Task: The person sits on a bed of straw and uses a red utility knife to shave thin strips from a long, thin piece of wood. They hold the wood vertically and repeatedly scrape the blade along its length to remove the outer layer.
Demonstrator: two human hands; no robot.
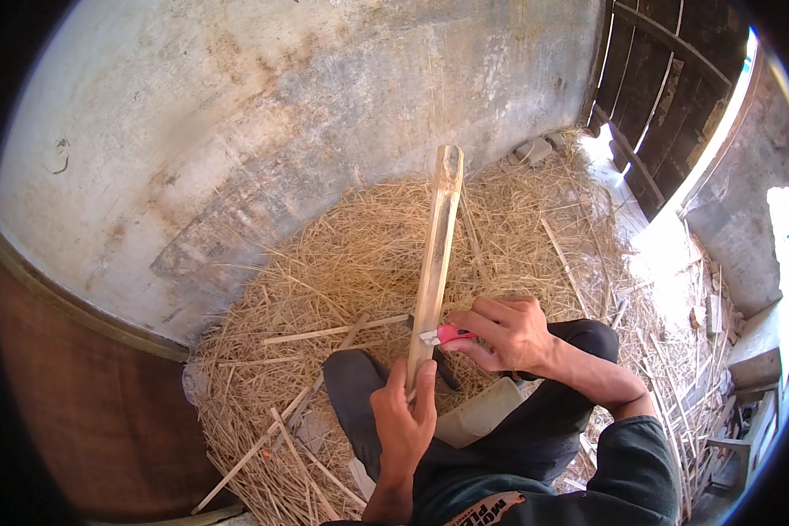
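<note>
A split length of bamboo [436,254] stands tilted up in front of me, its hollow channel showing at the far end. My left hand [403,415] is closed round its near end, thumb and fingers on opposite sides. In my right hand [507,333] is a pink utility knife [454,333], gripped by its handle. The knife's short blade touches the face of the bamboo, a little above my left fingers. My dark-trousered legs are folded beneath the work, with a pale piece of cloth or padding [482,412] between them.
Dry straw [342,245] and loose bamboo strips [272,447] cover the floor around me. A stained plaster wall [263,105] rises ahead, with a brown panel [88,394] at left. Stones [535,151] lie by the wall near a dark wooden door [657,79].
</note>
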